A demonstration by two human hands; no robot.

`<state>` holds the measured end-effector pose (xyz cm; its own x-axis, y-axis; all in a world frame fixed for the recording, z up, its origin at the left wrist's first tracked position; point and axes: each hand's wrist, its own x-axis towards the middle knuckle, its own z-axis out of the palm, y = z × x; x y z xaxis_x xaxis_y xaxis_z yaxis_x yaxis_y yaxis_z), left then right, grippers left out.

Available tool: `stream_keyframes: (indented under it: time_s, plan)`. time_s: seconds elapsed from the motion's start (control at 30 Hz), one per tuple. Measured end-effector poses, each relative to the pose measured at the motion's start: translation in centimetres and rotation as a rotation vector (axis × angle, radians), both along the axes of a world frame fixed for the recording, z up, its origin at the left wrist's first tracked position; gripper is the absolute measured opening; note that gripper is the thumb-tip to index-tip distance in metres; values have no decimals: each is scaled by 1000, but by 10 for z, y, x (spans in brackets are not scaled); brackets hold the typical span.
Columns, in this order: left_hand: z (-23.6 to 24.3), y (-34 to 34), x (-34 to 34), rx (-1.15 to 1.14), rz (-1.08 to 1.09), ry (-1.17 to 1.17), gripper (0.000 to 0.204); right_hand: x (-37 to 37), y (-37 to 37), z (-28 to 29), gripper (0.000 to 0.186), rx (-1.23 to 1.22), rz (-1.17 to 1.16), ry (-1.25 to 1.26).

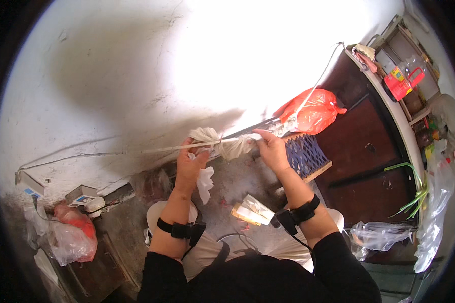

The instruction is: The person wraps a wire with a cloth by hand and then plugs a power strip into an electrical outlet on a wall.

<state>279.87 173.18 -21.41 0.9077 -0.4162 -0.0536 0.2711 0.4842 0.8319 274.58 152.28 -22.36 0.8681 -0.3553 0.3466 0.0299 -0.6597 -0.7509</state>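
A pale cord (pixel 151 150) runs along the wall, and a cream-white bunched bag or cloth (pixel 232 147) is twisted around it; I cannot tell which material it is. My left hand (pixel 191 164) is closed at the left end of this bundle, beside its knot. A thin white crumpled piece (pixel 205 184), like a plastic bag, hangs below the left fingers. My right hand (pixel 273 153) pinches the right end of the bundle at the cord, thumb and forefinger close together. To the right, an orange-red plastic bag (pixel 316 111) hangs near the cord.
A woven-top stool (pixel 306 155) stands beyond my right hand, next to a dark wooden cabinet (pixel 364 141). Green onions (pixel 412 194) and a red-labelled bottle (pixel 398 83) are at the right. Wall boxes (pixel 81 195) and filled plastic bags (pixel 68 237) are at the left.
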Motion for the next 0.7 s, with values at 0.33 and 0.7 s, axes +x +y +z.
stream_keyframes:
  time_s: [0.33,0.7]
  plan:
    - [-32,0,10,261,191,-191,32,-12,11,29,18,796,-95,152]
    - [-22,-14,0,378,-214,-122,45,9,4,33,19,-182,-156,26]
